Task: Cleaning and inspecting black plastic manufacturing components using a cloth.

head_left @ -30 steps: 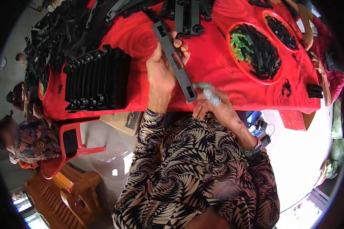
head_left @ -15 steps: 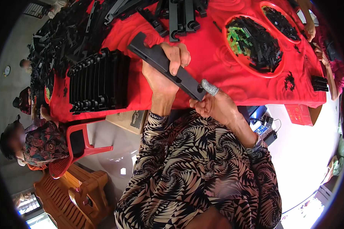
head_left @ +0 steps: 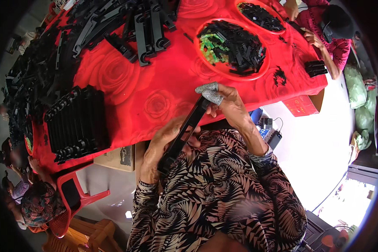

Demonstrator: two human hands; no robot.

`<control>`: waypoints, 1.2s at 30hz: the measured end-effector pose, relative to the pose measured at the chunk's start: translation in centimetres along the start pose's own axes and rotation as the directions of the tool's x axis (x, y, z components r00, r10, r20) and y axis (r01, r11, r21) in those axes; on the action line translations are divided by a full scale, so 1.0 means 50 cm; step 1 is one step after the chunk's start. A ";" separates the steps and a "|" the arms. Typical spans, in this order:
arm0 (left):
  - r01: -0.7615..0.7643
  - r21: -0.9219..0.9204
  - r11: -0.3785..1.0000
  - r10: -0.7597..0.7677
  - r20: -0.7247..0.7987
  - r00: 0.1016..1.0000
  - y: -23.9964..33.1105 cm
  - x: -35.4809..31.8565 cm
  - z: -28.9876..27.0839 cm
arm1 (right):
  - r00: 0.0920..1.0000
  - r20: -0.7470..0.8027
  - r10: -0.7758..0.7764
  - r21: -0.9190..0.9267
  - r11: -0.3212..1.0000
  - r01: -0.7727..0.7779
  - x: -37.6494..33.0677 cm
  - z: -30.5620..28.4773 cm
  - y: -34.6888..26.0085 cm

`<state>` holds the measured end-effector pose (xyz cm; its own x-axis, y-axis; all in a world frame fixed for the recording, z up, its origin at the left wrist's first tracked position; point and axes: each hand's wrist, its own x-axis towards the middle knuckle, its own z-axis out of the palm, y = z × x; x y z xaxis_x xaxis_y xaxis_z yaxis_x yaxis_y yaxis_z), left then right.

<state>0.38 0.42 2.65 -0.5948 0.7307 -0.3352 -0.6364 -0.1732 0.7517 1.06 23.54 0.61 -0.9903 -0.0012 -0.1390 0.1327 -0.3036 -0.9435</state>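
Observation:
Between my two hands is a long black plastic piece (head_left: 183, 136), tilted with its upper end to the right and its lower end near my patterned shirt. My left hand (head_left: 166, 136) wraps around its lower half, some of the fingers showing behind it. At the upper end my right hand (head_left: 231, 105) closes on the piece, with grey wrapping on two fingertips. To the left, a row of similar black pieces (head_left: 77, 124) lies stacked side by side on the red tablecloth (head_left: 134, 101).
A red-rimmed tray (head_left: 262, 69) holds small black and green bits; a second tray (head_left: 281, 29) is behind it. Heaps of black parts (head_left: 33, 84) cover the far left. Other people sit at both ends; a red chair (head_left: 69, 199) stands at left.
The black piece has come down toward my body and turned onto its narrow side, its right end now higher. My view has swung to the right.

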 end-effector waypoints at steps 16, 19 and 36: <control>-0.251 -0.210 0.945 0.196 -0.253 0.948 -0.037 0.039 -0.039 | 0.736 -0.013 -0.676 -0.858 0.386 0.339 0.157 -0.115 -0.063; -0.261 -0.225 0.939 0.198 -0.265 0.944 -0.041 0.038 -0.050 | 0.817 0.140 -0.559 -0.967 0.100 0.234 0.191 -0.105 -0.068; -0.382 -0.368 0.848 0.246 -0.365 0.898 -0.051 0.046 -0.048 | 0.921 0.054 -0.386 -0.998 0.021 0.067 0.178 -0.068 -0.089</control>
<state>-0.55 0.98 -1.40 -0.8700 0.3725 -0.3232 -0.4931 -0.6691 0.5560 -8.19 28.14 2.55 -0.9655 0.0649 0.2523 -0.0226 0.9440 -0.3291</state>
